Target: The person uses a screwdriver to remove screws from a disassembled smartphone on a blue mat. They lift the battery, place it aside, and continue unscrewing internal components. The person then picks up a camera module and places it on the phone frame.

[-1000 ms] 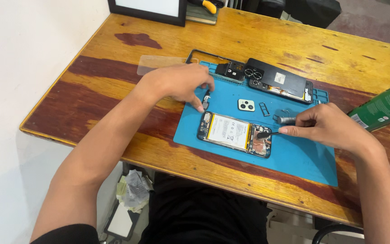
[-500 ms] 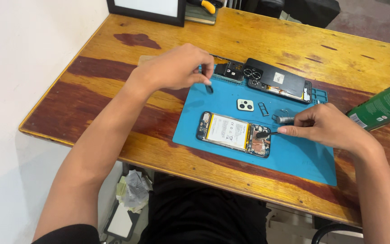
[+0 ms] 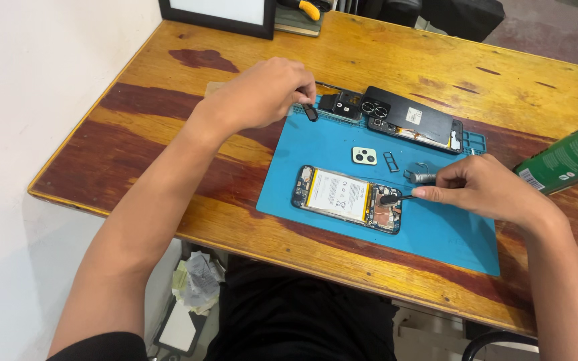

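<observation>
Phone [image 3: 346,198] lay lengthwise left-right on mat [image 3: 449,241] | right hand [image 3: 483,189] nearer, pinching tweezers [image 3: 396,198] at its right end | left hand [image 3: 262,90] pinched small black part [image 3: 310,111], well apart

An opened phone [image 3: 347,198] lies on the work mat [image 3: 436,234], which lies on the table [image 3: 168,154]. The right hand's [image 3: 486,190] fingertips [image 3: 421,192] rest at the phone's right end, pinching a thin tool [image 3: 391,198] whose tip lies over the phone. Just behind those fingers sits a small metal part [image 3: 423,177]; left of it lie a tray-like piece [image 3: 391,161] and a camera cover [image 3: 364,156]. The left hand [image 3: 262,93] is at the mat's far left corner, its fingertips [image 3: 306,100] on a small dark piece [image 3: 310,112], possibly a cover. Right of these fingers lies a back shell [image 3: 413,120].
</observation>
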